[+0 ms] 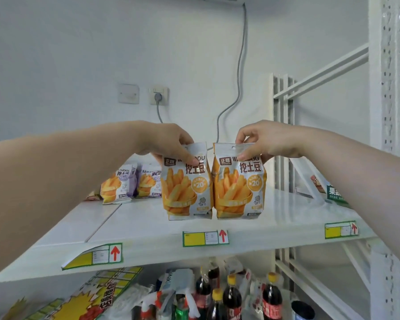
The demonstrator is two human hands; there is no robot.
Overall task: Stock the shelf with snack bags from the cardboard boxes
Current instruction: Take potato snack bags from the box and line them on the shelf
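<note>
Two orange-and-white fries snack bags stand side by side on the white shelf (275,218). My left hand (169,142) pinches the top of the left bag (185,188). My right hand (266,139) pinches the sealed top edge of the right bag (239,188). Both bags are upright, their bottoms at the shelf board near its front. Further back on the left stand two purple-and-orange snack bags (129,183). No cardboard box is in view.
Price labels with red arrows (206,237) line the shelf's front edge. A green-labelled pack (333,192) lies at the right by the white shelf upright (390,112). Dark drink bottles (231,296) crowd the level below. A grey cable (238,77) hangs on the wall behind.
</note>
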